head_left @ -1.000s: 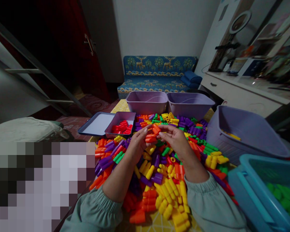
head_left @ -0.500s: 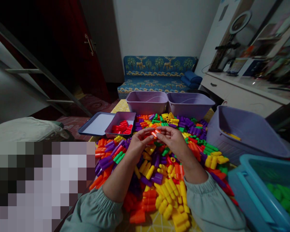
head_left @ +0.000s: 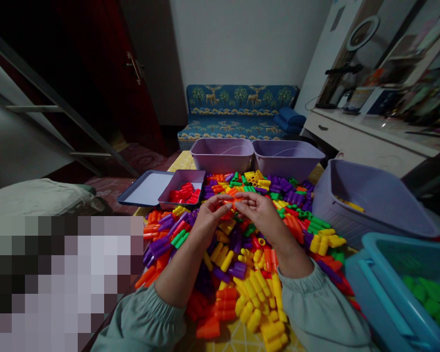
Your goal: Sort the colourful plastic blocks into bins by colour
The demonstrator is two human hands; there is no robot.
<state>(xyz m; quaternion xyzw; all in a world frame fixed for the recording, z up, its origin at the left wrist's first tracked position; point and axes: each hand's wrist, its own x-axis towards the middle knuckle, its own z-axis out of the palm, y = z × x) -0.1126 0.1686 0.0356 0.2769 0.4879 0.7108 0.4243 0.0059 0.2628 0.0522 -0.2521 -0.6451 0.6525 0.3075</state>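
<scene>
Both my hands meet above a heap of plastic toy pieces, fingers closed on orange bullet-shaped building pieces (head_left: pixel 233 200). My left hand (head_left: pixel 209 211) pinches from the left side, thumb in front. From the right, my right hand (head_left: pixel 258 209) grips with its thumb and fingertips. The fingers cover most of the orange plastic, so how the pieces join is hidden. Around and below lie joined rows of yellow pieces (head_left: pixel 254 288), orange pieces (head_left: pixel 226 304), purple pieces (head_left: pixel 238 269) and green pieces (head_left: pixel 179 238).
At the back stand two purple bins (head_left: pixel 222 154). A larger purple bin (head_left: pixel 374 200) is on the right, before a blue bin (head_left: pixel 383 288) with green pieces. Left lies a small tray (head_left: pixel 163 201) of red pieces beside a lid (head_left: pixel 146 188). Beyond is a blue patterned sofa (head_left: pixel 227 124).
Two orange pieces held apart a second ago have come together between my fingers. My hands have drawn closer, now hiding most of the orange plastic.
</scene>
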